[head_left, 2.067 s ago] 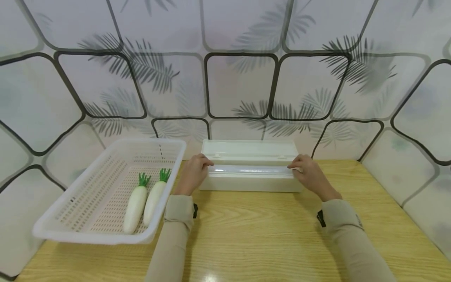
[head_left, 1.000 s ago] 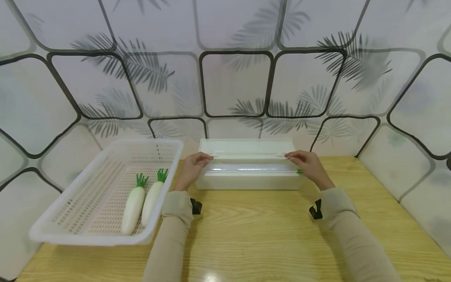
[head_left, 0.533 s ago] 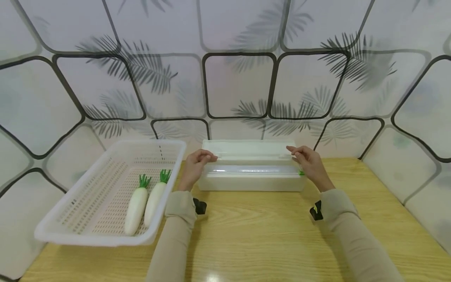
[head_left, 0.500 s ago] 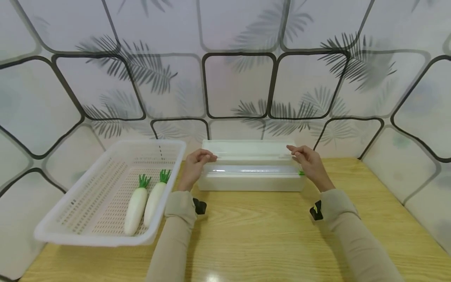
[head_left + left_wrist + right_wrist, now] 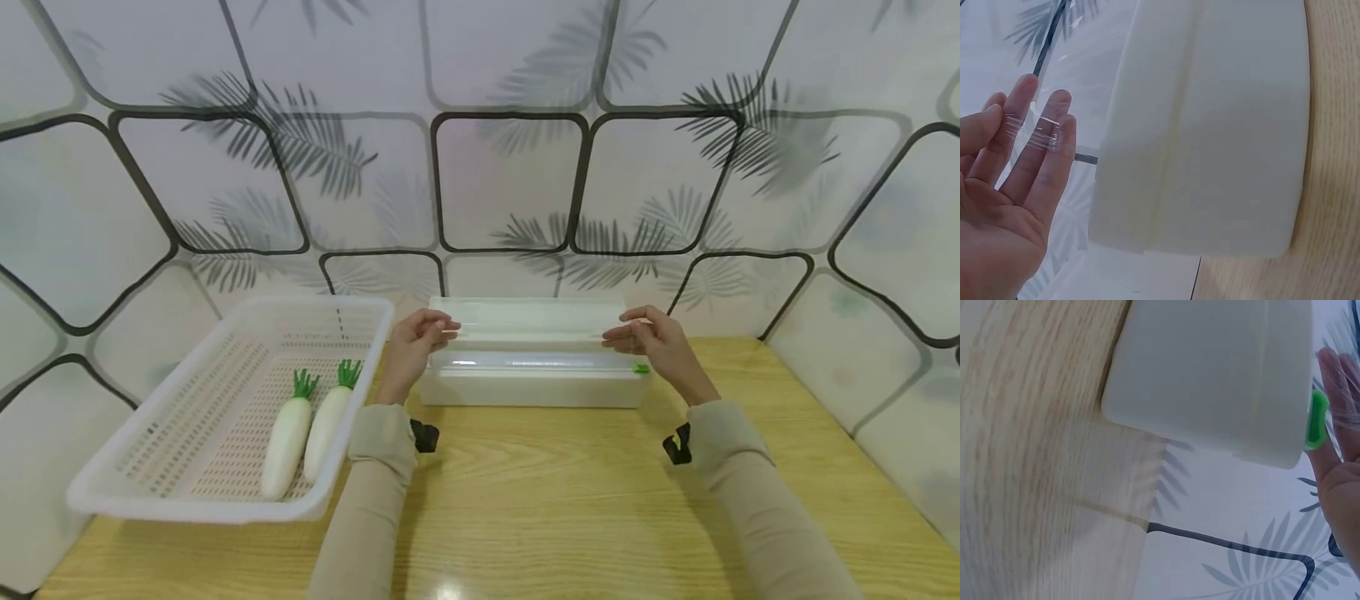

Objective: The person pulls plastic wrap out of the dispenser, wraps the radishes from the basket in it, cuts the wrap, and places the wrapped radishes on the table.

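Note:
A long white cling film dispenser [image 5: 532, 390] stands near the wall, its lid raised at the back and the clear roll showing inside. My left hand [image 5: 414, 346] is above its left end. In the left wrist view my thumb pinches clear cling film [image 5: 1035, 134] against the fingers, and it wrinkles across them. Above the right end, my right hand [image 5: 654, 342] holds the film's other side with thumb and fingers; wrinkled film crosses the fingers in the right wrist view. A green slide cutter [image 5: 1316, 420] sits at the dispenser's right end, beside the right hand.
To the left stands a white slotted plastic basket [image 5: 198, 510] with two white radishes [image 5: 287, 446] with green tops lying in it. The wood-grain table [image 5: 540, 500] stretches in front of the dispenser. A patterned wall covering [image 5: 510, 183] rises right behind.
Both hands have risen from the film at the roll to above the dispenser, drawing film up. The right fingers have shifted and spread, and the green slide cutter has come into full sight.

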A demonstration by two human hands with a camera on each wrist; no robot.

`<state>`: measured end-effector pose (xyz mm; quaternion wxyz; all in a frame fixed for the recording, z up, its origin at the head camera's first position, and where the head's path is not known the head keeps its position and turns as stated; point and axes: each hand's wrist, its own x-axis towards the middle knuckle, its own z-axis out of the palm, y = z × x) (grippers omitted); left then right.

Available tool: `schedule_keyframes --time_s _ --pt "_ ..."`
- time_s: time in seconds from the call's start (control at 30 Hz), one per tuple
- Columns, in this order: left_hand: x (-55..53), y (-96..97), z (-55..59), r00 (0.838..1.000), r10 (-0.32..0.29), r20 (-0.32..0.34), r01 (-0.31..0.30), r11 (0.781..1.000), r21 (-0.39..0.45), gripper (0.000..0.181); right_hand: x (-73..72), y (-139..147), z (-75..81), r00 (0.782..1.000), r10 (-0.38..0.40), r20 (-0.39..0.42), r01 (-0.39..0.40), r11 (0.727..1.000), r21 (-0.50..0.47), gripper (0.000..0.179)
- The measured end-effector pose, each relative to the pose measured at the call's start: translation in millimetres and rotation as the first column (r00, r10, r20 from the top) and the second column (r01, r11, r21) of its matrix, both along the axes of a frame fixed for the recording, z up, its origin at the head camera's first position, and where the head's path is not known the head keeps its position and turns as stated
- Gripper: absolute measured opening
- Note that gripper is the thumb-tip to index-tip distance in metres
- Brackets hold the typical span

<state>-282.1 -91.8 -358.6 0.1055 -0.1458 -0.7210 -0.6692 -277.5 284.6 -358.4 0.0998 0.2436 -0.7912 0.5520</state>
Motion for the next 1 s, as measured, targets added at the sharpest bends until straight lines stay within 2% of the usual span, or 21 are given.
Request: schedule_keyframes --time_s 0.13,0.27,0.33,0.53,1.0 --pt "0.1 -0.9 0.3 1.000 0.002 -0.005 -0.002 1.000 -0.004 0.020 1.4 6.6 4.4 0.992 0.081 0.095 -0.079 0.997 -0.026 0.030" --pt "0.6 -2.2 0.6 1.000 0.001 -0.001 -0.001 1.000 -0.004 0.021 2.0 13.9 6.2 0.965 0.172 0.196 -0.157 0.983 -0.092 0.033" --pt "0.7 -2.1 1.1 1.000 -0.006 0.005 0.006 1.000 -0.005 0.021 2.6 16.5 6.0 0.958 0.191 0.214 -0.172 0.979 -0.106 0.033" --pt "3.0 -0.4 3.3 1.000 -0.005 0.017 0.005 1.000 -0.010 0.020 4.2 17.1 7.6 0.962 0.187 0.197 -0.169 0.980 -0.108 0.036" --pt "10.5 0.9 14.2 0.999 0.017 -0.039 -0.016 0.999 0.031 0.018 9.7 9.2 23.4 0.985 0.119 0.127 -0.111 0.991 -0.073 0.038"
